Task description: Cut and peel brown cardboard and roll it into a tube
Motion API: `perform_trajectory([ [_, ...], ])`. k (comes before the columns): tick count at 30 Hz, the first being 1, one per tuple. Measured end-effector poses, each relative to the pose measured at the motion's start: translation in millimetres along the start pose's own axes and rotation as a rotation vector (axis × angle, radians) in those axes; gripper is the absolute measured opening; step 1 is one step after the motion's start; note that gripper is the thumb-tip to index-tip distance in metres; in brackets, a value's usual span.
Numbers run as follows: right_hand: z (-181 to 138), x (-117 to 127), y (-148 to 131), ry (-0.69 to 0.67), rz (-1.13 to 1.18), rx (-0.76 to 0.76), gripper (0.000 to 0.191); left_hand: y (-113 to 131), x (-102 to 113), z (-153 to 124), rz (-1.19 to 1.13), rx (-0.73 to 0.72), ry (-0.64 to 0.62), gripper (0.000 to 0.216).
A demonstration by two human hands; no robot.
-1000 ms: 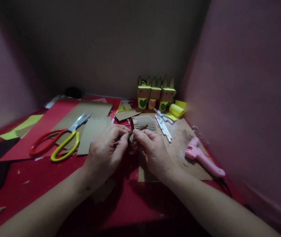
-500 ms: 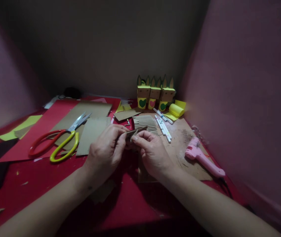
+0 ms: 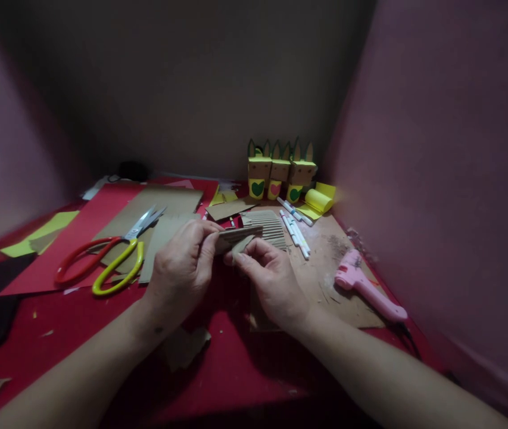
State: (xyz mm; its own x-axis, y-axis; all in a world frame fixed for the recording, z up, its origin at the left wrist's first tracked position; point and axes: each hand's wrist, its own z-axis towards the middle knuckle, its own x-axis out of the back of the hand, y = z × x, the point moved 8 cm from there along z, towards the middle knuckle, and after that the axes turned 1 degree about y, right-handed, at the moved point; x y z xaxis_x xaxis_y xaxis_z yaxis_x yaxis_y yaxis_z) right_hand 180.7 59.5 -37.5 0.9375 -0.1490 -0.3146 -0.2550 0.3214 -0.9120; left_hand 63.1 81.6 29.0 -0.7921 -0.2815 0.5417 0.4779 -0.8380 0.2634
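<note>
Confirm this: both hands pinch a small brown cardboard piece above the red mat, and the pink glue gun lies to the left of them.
Not quite. In the head view the pink glue gun lies to the right of the hands, not left. The left hand and right hand do pinch the brown cardboard piece above the red mat.

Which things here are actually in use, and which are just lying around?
In use: cardboard piece, pinched by left hand and right hand.

Lying about: scissors, glue gun, markers, paper figures, yellow paper roll.
</note>
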Motion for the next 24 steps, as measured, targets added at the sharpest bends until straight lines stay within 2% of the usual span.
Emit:
perform_trajectory([
  [6,-3.1,-1.9,-10.3,-0.025,-0.289,0.180,0.013,-6.9,1.5,1.4,-0.038,0.065,-0.014,0.015],
  [11,-12.4,-7.7,-25.6,-0.093,-0.504,0.262,0.017,-17.7,4.8,3.3,-0.052,0.105,0.003,0.014],
  [13,-17.0,-3.4,-45.4,-0.024,-0.577,0.406,0.019,-20.6,8.3,5.3,-0.054,0.104,0.018,0.013],
  [15,-18.4,10.8,-63.4,0.152,-0.590,0.519,0.007,-21.6,11.8,7.7,-0.081,0.100,0.027,0.012],
  [16,-16.6,18.6,-67.5,0.229,-0.582,0.531,0.008,-21.4,13.2,9.0,-0.108,0.098,0.030,0.012],
  [17,-12.3,24.4,-67.1,0.264,-0.568,0.506,0.022,-21.0,14.1,10.1,-0.137,0.098,0.032,0.012],
  [19,1.7,28.5,-55.1,0.202,-0.502,0.370,0.041,-19.0,14.8,11.8,-0.185,0.088,0.029,0.013],
  [21,13.2,24.0,-38.1,0.050,-0.375,0.214,0.037,-16.1,15.3,12.0,-0.214,0.062,0.028,0.013],
  [24,17.9,16.4,-27.0,-0.073,-0.254,0.117,0.021,-8.7,25.2,8.0,-0.151,-0.023,0.123,0.016],
])
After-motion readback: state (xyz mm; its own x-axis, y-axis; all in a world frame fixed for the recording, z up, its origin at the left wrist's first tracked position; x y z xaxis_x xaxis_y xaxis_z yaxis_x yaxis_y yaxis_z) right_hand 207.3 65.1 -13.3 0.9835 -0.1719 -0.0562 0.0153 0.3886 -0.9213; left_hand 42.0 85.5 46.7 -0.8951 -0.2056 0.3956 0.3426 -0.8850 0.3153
